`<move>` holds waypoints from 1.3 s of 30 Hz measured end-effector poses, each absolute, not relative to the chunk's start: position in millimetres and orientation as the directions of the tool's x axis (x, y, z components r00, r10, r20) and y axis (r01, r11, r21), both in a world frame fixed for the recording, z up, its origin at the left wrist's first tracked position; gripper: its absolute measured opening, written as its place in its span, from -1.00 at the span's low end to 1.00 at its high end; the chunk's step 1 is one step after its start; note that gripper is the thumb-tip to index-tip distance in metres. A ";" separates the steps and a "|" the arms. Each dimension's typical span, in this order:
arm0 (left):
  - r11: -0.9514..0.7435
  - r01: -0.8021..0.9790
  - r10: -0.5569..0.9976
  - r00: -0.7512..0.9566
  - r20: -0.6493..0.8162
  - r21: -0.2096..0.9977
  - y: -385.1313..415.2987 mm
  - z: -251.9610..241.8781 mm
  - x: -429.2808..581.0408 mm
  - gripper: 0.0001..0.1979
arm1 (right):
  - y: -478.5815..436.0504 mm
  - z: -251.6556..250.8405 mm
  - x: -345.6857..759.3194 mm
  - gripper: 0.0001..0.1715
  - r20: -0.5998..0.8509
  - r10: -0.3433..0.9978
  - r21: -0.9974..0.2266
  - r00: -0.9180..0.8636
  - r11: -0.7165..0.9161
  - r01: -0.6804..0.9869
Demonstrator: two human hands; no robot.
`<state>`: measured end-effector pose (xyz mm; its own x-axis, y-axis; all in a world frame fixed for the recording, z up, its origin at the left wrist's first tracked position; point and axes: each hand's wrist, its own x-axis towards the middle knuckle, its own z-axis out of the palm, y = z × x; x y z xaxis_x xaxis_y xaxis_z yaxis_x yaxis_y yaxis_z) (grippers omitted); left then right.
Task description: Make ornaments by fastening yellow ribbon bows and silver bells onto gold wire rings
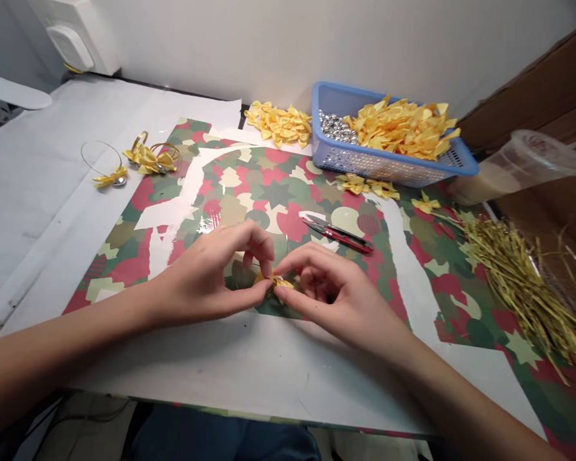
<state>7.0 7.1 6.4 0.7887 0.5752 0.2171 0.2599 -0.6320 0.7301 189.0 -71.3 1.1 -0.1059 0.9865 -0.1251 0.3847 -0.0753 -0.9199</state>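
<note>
Over the near part of the patterned sheet, my left hand [230, 269] and my right hand [329, 285] meet at a small yellow ribbon bow [283, 283]. Thumb and forefinger of each hand pinch it, so much of the bow is covered. A bit of silver shows at its middle, and a thin wire loop seems to come off it by my left fingers. Just beyond my right hand lies a pair of red-handled thread snips [338, 234]. Finished-looking bows with silver bells and gold ties [153, 159] rest at the far left, beside one bow on a wire loop [111, 178].
A blue basket [393, 171] holds yellow bows and silver bells [336, 127]. More bows [278, 123] are piled to its left. On the right, a tilted plastic cup [518, 166] stands behind a bundle of gold ties [528, 288]. A white wall [249, 45] closes off the back.
</note>
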 end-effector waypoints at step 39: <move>-0.478 0.190 0.584 0.798 0.148 0.858 5.4 8.9 10.6 -0.81 | -72.3 -1.6 184.6 -0.92 -0.042 0.995 -0.918 -0.092 -0.002 0.397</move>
<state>10.6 5.4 8.9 0.7984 0.5836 0.1482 0.1899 -0.4777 0.8578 184.6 -72.3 -1.6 -0.0916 0.9949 -0.0420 0.3975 -0.0021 -0.9176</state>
